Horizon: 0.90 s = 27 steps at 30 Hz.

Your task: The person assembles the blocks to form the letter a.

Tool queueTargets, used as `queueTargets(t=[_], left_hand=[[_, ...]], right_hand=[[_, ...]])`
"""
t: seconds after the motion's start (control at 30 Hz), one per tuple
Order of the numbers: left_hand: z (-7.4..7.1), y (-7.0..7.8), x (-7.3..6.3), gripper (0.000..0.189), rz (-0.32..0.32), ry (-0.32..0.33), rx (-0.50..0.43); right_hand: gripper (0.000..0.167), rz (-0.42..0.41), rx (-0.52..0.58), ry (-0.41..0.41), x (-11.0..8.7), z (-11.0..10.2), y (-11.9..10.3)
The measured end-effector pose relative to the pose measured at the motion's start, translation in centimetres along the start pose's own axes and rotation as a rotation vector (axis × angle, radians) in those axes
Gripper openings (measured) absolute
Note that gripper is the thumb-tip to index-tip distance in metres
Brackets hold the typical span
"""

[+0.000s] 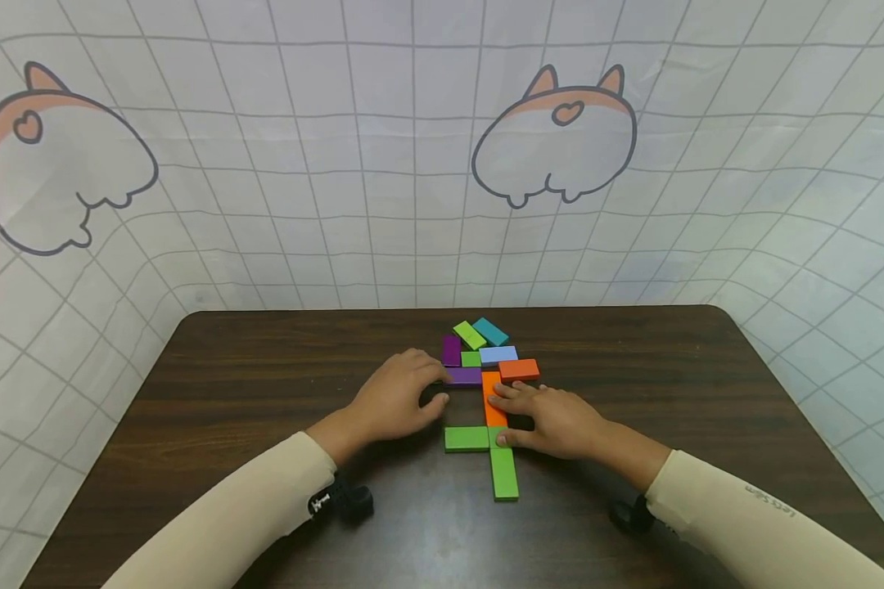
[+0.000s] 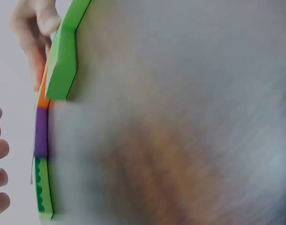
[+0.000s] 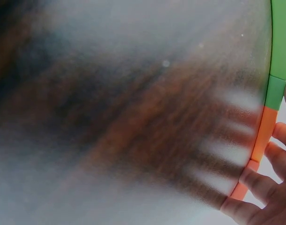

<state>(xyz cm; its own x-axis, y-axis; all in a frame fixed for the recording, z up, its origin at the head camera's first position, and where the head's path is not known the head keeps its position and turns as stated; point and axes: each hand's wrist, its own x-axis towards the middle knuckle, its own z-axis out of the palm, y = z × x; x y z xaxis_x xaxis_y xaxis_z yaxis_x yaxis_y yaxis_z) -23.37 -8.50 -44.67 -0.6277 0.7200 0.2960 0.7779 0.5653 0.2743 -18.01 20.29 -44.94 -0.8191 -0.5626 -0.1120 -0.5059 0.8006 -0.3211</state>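
My left hand [image 1: 399, 394] reaches over the left end of a flat purple block [image 1: 464, 376], thumb apart from the loosely bent fingers. In the left wrist view a green block [image 2: 43, 187] with a scalloped dark edge continues the row past the purple one; the hand mostly hides it from above. Loosely spread, the fingers of my right hand [image 1: 560, 421] touch the long orange block [image 1: 493, 409] and the red-orange block [image 1: 519, 370]. Its thumb rests by the top of an upright green block [image 1: 504, 474]. Another green block [image 1: 466, 439] lies sideways against that one.
Beyond the purple block sit a dark purple block [image 1: 451, 351], a small green one [image 1: 470, 358], a light blue one [image 1: 498, 355], a lime one [image 1: 469, 334] and a teal one [image 1: 490, 331]. A patterned white curtain [image 1: 383, 204] surrounds the dark wooden table [image 1: 265, 352].
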Motion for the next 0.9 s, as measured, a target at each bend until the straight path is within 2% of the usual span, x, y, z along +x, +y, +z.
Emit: queueTargets(t=[0.1, 0.4, 0.7, 0.9], left_hand=[[-0.1, -0.8, 0.5, 0.031, -0.03, -0.011, 0.03], [0.1, -2.1, 2.0, 0.047, -0.116, -0.155, 0.039], [0.2, -2.4, 2.6, 0.053, -0.163, -0.226, 0.004], [0.5, -2.7, 2.8, 0.053, -0.18, -0.241, 0.015]], right_hand=[[0.072, -0.001, -0.003, -0.001, 0.0, 0.0, 0.1], [0.071, -0.001, -0.005, -0.01, 0.0, -0.1, 0.0], [0.07, -0.004, 0.001, -0.013, 0.1, -0.2, -0.1], [0.07, 0.0, 0.003, -0.014, 0.1, -0.2, -0.1]])
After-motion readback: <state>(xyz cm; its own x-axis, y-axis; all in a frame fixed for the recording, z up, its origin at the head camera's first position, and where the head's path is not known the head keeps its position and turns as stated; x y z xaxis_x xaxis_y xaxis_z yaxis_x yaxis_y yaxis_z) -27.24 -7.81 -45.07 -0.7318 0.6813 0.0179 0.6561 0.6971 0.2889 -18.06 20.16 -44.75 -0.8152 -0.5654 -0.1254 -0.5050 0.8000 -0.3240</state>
